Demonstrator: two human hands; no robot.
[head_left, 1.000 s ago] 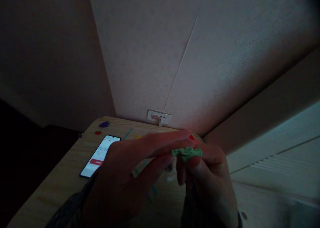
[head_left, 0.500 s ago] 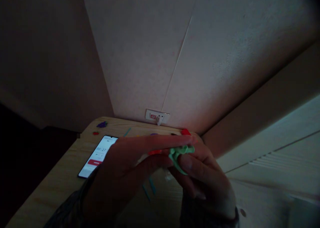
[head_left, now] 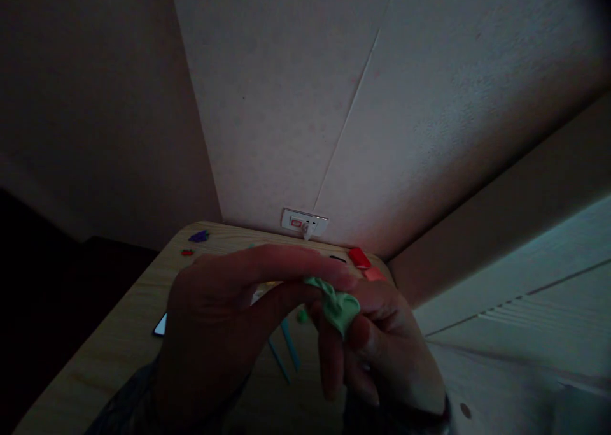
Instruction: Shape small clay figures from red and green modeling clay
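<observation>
A light green piece of modelling clay (head_left: 340, 307), folded and crumpled, is held between both hands above the table. My left hand (head_left: 224, 307) pinches its upper left end between thumb and fingers. The right hand (head_left: 396, 352) grips its lower right part, with the thumb pressed on the near side and the other fingers curled below. Beneath the hands lie two thin blue sticks (head_left: 290, 346) that look like modelling tools. A small green lump (head_left: 302, 316) shows on the table between the hands.
At the table's (head_left: 95, 333) far left corner lie a purple grape-like cluster (head_left: 199, 235) and a small red piece (head_left: 187, 253). My left hand mostly covers a phone (head_left: 161, 325). Red packets (head_left: 359, 258) lie at the back right. A wall socket (head_left: 304, 221) holds a plug.
The green clay has been turned and is bunched into a more compact shape. My left hand has shifted left, now covering most of the phone.
</observation>
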